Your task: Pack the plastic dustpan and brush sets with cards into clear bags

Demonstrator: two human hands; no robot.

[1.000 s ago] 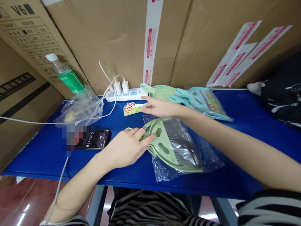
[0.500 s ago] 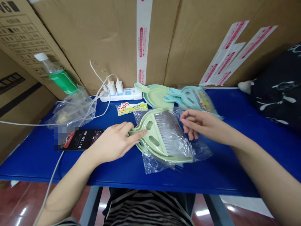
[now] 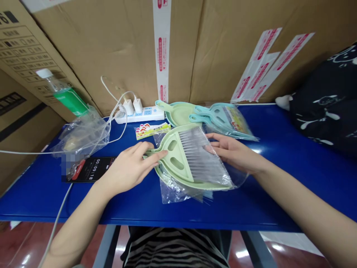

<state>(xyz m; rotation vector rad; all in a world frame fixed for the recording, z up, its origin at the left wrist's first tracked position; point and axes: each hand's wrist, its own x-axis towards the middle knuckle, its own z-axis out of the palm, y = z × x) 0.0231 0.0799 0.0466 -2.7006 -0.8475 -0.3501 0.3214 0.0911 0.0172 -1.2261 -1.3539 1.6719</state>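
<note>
HANDS: apart, on either side of the set; I can't tell whether the left grips.
LEFT HAND: fingers across the handle of the green hand brush.
RIGHT HAND: open, flat on the clear plastic bag over the bristles.
SET: lower centre of my view, brush lying on the green dustpan, on the blue table.

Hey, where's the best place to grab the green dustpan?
Take the green dustpan by its short handle, coming from the near left, where the left hand rests: the handle juts past the plastic bag, while the brush covers the pan's broad part.
</note>
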